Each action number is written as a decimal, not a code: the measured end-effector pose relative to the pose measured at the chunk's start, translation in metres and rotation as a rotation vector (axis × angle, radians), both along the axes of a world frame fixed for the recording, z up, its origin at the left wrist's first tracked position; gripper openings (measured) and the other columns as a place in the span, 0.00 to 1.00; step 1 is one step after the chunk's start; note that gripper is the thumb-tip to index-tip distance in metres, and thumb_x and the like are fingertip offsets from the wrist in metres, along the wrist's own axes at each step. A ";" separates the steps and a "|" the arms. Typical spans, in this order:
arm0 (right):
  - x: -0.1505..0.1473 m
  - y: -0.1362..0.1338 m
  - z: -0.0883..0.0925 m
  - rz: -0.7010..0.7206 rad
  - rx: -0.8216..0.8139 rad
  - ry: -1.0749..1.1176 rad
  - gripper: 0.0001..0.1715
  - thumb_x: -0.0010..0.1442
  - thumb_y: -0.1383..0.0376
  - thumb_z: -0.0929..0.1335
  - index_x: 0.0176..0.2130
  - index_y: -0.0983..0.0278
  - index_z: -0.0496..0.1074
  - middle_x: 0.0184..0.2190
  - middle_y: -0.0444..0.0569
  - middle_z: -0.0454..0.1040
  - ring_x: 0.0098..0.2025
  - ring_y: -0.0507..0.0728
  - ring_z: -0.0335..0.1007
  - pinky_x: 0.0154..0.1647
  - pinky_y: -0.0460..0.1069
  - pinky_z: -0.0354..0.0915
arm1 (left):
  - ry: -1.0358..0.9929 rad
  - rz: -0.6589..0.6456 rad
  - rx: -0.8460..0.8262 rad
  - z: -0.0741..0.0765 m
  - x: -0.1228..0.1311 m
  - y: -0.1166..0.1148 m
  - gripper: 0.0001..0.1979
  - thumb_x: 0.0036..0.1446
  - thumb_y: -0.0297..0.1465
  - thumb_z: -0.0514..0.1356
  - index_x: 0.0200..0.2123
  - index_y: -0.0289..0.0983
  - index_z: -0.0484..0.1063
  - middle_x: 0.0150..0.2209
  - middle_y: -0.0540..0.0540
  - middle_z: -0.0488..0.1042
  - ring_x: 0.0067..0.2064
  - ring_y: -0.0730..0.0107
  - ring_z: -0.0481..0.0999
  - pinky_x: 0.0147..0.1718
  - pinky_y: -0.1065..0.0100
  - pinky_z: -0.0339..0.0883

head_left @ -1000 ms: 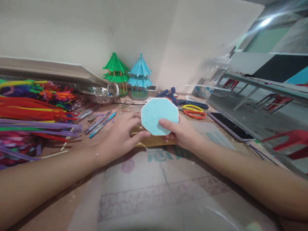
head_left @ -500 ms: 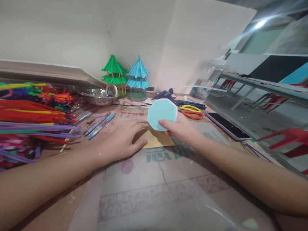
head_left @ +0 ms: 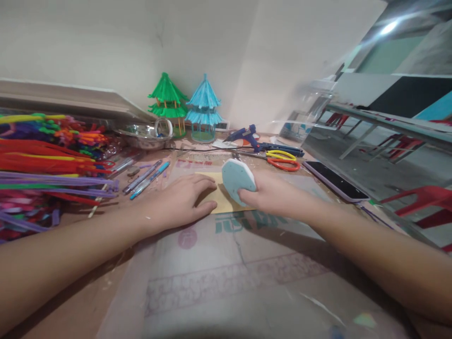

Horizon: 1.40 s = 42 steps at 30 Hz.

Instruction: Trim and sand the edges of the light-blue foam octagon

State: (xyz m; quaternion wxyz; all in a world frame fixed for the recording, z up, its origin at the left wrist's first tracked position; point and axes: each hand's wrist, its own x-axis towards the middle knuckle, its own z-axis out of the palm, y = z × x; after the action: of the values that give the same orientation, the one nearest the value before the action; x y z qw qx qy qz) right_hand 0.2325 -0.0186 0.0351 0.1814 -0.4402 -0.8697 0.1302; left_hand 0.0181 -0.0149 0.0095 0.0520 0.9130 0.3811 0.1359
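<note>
My right hand (head_left: 266, 190) grips a light-blue foam octagon (head_left: 236, 178) by its right edge, thumb on the blue face. The piece is tilted on edge, with small dark dots near its rim. Beneath it a yellow sheet (head_left: 222, 202) lies on the printed plastic table cover (head_left: 212, 282). At the sheet's left side rests my left hand (head_left: 185, 200), fingers and thumb apart, with nothing held. Behind stand two small two-tier pavilion models, a green one (head_left: 167, 101) and a blue one (head_left: 204, 110).
Bundles of colored pipe cleaners (head_left: 45, 162) fill the left. Two pens (head_left: 150, 180) and a metal bowl (head_left: 141, 136) lie near them. At the back right are a blue glue gun (head_left: 247, 136) and yellow-and-red-handled scissors (head_left: 282, 160). A phone (head_left: 335, 181) lies at the right edge.
My right hand has lowered the foam octagon toward the yellow sheet and turned it from face-on to edge-tilted. My left hand stays in nearly the same place.
</note>
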 end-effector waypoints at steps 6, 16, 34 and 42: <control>-0.013 0.027 -0.024 -0.115 0.203 0.089 0.08 0.55 0.65 0.60 0.36 0.63 0.65 0.32 0.52 0.72 0.32 0.57 0.63 0.34 0.50 0.59 | 0.012 0.025 -0.002 0.001 0.002 -0.001 0.21 0.61 0.40 0.52 0.51 0.33 0.70 0.52 0.37 0.73 0.53 0.53 0.73 0.52 0.55 0.66; -0.009 0.008 -0.016 -0.100 0.132 -0.023 0.06 0.53 0.66 0.62 0.34 0.63 0.65 0.27 0.49 0.71 0.28 0.56 0.62 0.30 0.49 0.55 | 0.021 0.011 -0.008 0.001 0.001 -0.001 0.21 0.61 0.39 0.52 0.51 0.33 0.70 0.51 0.38 0.74 0.52 0.54 0.72 0.52 0.55 0.65; -0.018 0.036 -0.028 -0.170 0.060 0.407 0.03 0.50 0.65 0.65 0.30 0.61 0.64 0.26 0.47 0.72 0.27 0.55 0.64 0.29 0.49 0.60 | 0.014 0.024 -0.014 0.005 0.003 -0.002 0.20 0.60 0.39 0.53 0.50 0.33 0.70 0.51 0.38 0.74 0.52 0.54 0.73 0.52 0.54 0.66; -0.006 0.021 -0.021 -0.109 -0.702 1.249 0.23 0.47 0.48 0.73 0.26 0.62 0.63 0.12 0.35 0.60 0.12 0.45 0.47 0.12 0.43 0.52 | -0.139 -0.026 0.076 0.004 -0.001 -0.003 0.16 0.62 0.39 0.54 0.46 0.36 0.72 0.52 0.39 0.73 0.56 0.55 0.69 0.56 0.53 0.62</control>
State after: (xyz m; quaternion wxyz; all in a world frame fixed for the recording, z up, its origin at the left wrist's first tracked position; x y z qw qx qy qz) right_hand 0.2265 0.0022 0.0138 0.4990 -0.3588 -0.4872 0.6205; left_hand 0.0171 -0.0177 0.0132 0.0456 0.9076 0.3591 0.2128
